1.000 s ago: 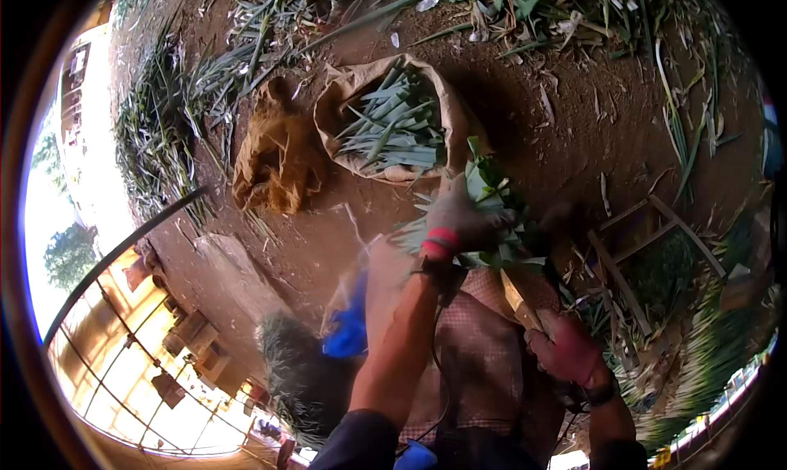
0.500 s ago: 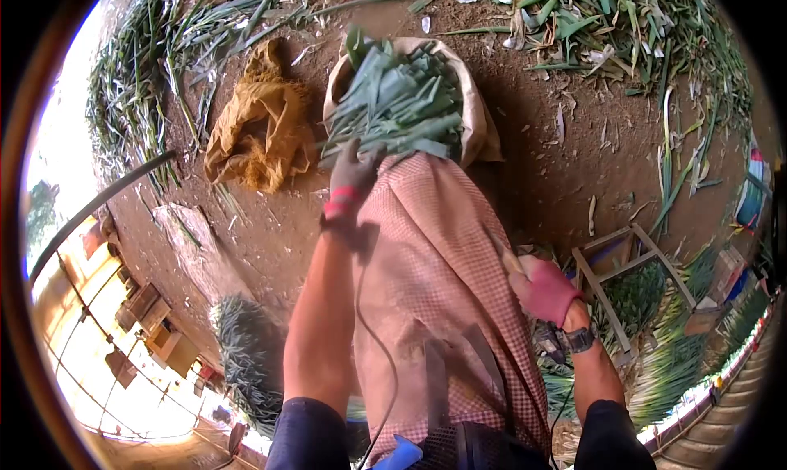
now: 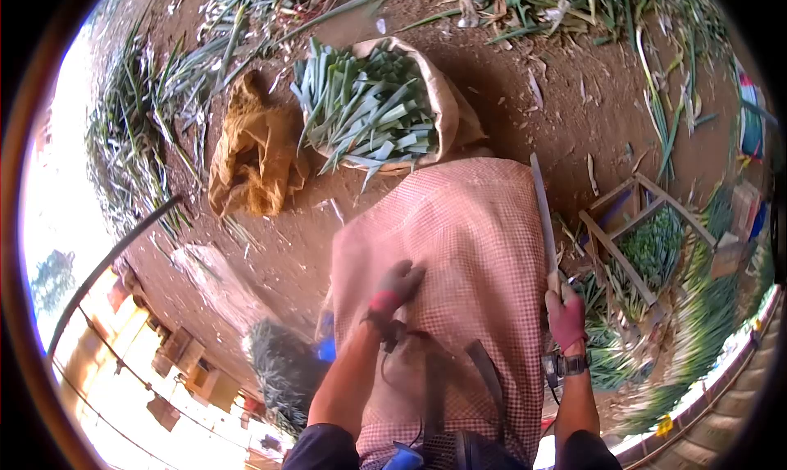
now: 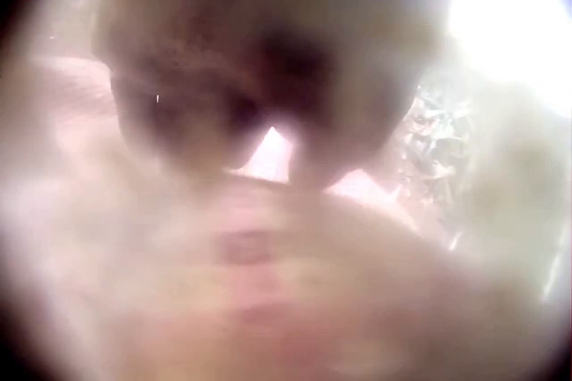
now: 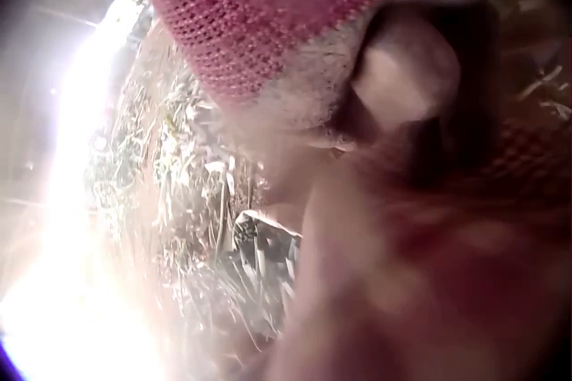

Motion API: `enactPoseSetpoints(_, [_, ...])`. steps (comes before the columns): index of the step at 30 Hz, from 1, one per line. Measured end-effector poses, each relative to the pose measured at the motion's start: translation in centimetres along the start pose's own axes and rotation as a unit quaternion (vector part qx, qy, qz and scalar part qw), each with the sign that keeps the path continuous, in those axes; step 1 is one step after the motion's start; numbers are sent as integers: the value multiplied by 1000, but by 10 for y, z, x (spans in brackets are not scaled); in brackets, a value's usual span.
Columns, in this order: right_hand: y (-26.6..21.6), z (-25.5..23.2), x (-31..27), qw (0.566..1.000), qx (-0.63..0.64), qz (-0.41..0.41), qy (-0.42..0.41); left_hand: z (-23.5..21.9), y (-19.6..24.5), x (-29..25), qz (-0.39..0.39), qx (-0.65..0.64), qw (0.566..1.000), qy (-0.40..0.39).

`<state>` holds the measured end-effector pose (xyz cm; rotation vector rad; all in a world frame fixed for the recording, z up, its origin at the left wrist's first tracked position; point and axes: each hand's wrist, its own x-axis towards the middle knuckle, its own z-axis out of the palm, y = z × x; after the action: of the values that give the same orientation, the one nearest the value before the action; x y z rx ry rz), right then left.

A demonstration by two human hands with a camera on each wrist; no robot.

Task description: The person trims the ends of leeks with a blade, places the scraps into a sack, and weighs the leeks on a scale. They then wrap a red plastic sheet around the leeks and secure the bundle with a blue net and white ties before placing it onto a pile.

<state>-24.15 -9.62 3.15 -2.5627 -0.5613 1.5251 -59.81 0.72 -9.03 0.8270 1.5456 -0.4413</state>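
Observation:
My right hand (image 3: 567, 318), in a pink glove, grips a long knife (image 3: 543, 212) by its handle at the right edge of the checked cloth. The blade points away from me along the cloth's side. In the right wrist view a pale rounded handle end (image 5: 407, 77) pokes out of the gloved fist. My left hand (image 3: 398, 286), gloved with a red cuff, is over the checked cloth (image 3: 467, 224) on my lap, fingers loose and holding nothing; its own wrist view is blurred. Beyond the cloth stands a sack (image 3: 447, 101) heaped with cut green leek tops (image 3: 369, 105).
A crumpled brown mesh sack (image 3: 256, 154) lies left of the full one. Leaf scraps (image 3: 135, 118) litter the ground at the far left and back. At right are a wooden frame (image 3: 631, 257) and rows of long leeks (image 3: 697, 339). A dark curved bar (image 3: 115, 261) crosses the left side.
My left hand dropped the cut green tops onto the sack's heap and drew back over the cloth. The knife in my right hand swung out to the cloth's right edge.

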Motion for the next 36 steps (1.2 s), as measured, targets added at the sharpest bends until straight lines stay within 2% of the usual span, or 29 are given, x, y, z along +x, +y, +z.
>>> enactPoseSetpoints(4, [-1, 1, 24, 995, -9, -29, 97, 0, 39, 0, 73, -59, 995, -17])
enactPoseSetpoints(6, [-13, -6, 44, 975, -85, -112, 170, 0, 54, -3, 77, -26, 996, -22])
enactPoseSetpoints(7, [-21, -10, 54, 974, -27, -148, 169, 3, 59, -1, 79, -2, 996, -28])
enactPoseSetpoints(8, [-26, -13, 59, 968, 26, -178, 175, 7, 36, 17, 152, 78, 985, -20])
enactPoseSetpoints(9, [-32, -12, 60, 979, 100, -124, 126, 8, 43, 8, 162, 145, 976, -34])
enactPoseSetpoints(10, [-35, -14, 61, 979, 172, -66, 87, 15, 26, 10, 217, 154, 962, -65])
enactPoseSetpoints(11, [0, 3, 82, 973, 174, -128, 80, 21, 19, 10, 192, 161, 965, -76])
enactPoseSetpoints(12, [29, 30, 103, 852, 159, -442, 230, 31, 14, 10, 164, 170, 968, -86])
enactPoseSetpoints(13, [22, 20, 91, 981, 70, -170, 53, 43, 5, 7, 110, 130, 985, -33])
enactPoseSetpoints(14, [15, 17, 80, 985, 128, -108, 37, 51, 15, -10, 108, 143, 983, -36])
enactPoseSetpoints(15, [6, 20, 67, 980, 190, -50, 18, 55, -2, -6, 113, 151, 981, -49])
enactPoseSetpoints(17, [7, 23, 45, 949, 310, 20, -53, 60, -42, 11, 221, 185, 948, -132])
enactPoseSetpoints(18, [18, 34, 42, 947, 316, 23, -48, 67, -22, -7, 267, 226, 929, -124])
enactPoseSetpoints(19, [34, 52, 41, 951, 308, 20, -34, 76, -13, -16, 266, 233, 926, -129])
enactPoseSetpoints(21, [54, 72, 41, 953, 304, 12, -17, 95, 3, -22, 156, 148, 972, -97])
enactPoseSetpoints(22, [60, 76, 40, 957, 289, 15, -3, 102, 5, -17, 159, 154, 970, -97])
enactPoseSetpoints(23, [70, 78, 40, 961, 275, 19, 9, 107, 7, -12, 206, 132, 963, -114])
enactPoseSetpoints(24, [68, 59, 36, 963, 257, 35, -66, 111, 7, -10, 251, 111, 953, -128])
enactPoseSetpoints(25, [86, 57, 39, 961, 266, 32, -72, 126, 22, -19, 191, 68, 973, -112])
enactPoseSetpoints(26, [107, 63, 44, 987, 96, -126, -23, 141, 41, -30, 132, 24, 988, -81])
enactPoseSetpoints(27, [117, 69, 48, 954, -69, -292, 31, 139, 34, -23, 288, 167, 936, -115])
enactPoseSetpoints(28, [119, 58, 48, 937, -72, -332, 85, 148, 53, -44, 310, 188, 929, -70])
enactPoseSetpoints(29, [122, 38, 55, 916, -71, -370, 141, 146, 33, -37, 315, 166, 933, -58])
enactPoseSetpoints(30, [132, 32, 71, 896, 21, -414, 159, 143, 12, -28, 325, 140, 934, -48])
enactPoseSetpoints(31, [111, -10, 58, 974, 194, -114, -23, 153, 40, -47, 196, 66, 978, -1])
enactPoseSetpoints(32, [149, 7, 92, 963, 221, -156, 5, 116, 24, -55, 285, 102, 951, 56])
enactPoseSetpoints(33, [150, -4, 95, 961, 242, -129, -22, 94, 7, -60, 369, 139, 915, 80])
enactPoseSetpoints(34, [145, -14, 94, 959, 261, -96, -50, 74, 0, -64, 367, 137, 915, 93])
enactPoseSetpoints(36, [149, -17, 96, 954, 280, -94, -47, 43, -10, -73, 270, 77, 945, 167])
